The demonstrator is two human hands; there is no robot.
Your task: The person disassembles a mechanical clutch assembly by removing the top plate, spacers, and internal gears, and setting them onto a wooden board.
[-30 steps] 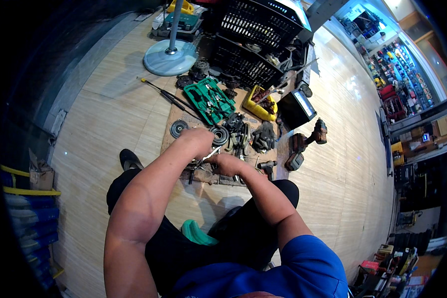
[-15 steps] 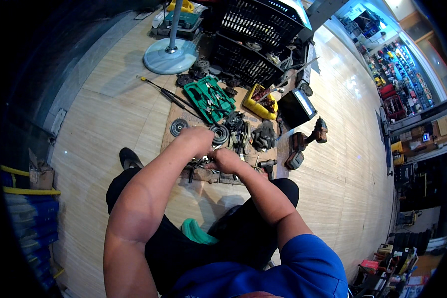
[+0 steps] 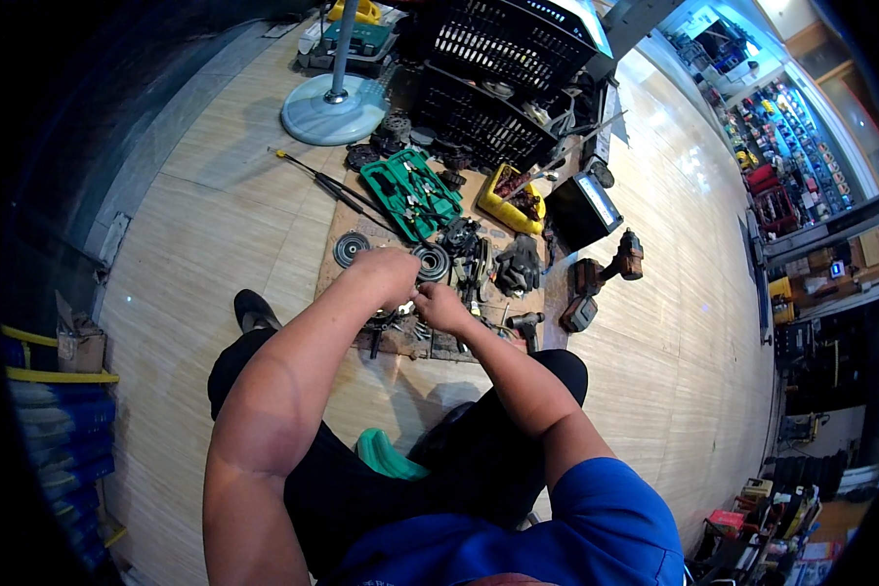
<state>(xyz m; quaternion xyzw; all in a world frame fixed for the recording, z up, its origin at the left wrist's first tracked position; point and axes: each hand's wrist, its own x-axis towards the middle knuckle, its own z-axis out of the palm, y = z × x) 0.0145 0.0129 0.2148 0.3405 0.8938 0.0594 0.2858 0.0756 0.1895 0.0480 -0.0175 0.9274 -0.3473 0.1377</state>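
Note:
My left hand point(image 3: 390, 273) is curled over a metal part point(image 3: 400, 309) low on the cardboard sheet point(image 3: 326, 285). Its fingertips are hidden behind the hand. Right beside it, nearly touching, my right hand point(image 3: 442, 309) is closed with its fingers pinched together. What either one grips is too small or covered to make out. Just beyond the hands lie a round black pulley-like part point(image 3: 431, 261) and, to the left, a similar ringed disc point(image 3: 351, 248). A hammer point(image 3: 526, 325) rests to the right of my right hand.
A green tool case point(image 3: 412, 195), a yellow tray point(image 3: 511, 199) of parts and dark gloves point(image 3: 520, 265) lie ahead. On the right are a black box-shaped battery point(image 3: 584, 211) and a cordless drill point(image 3: 606, 277). Black crates point(image 3: 488, 122) and a round stand base point(image 3: 334, 110) stand farther back.
My right hand has drawn its fingers in and turned slightly upward against the left hand. The left hand has hardly moved.

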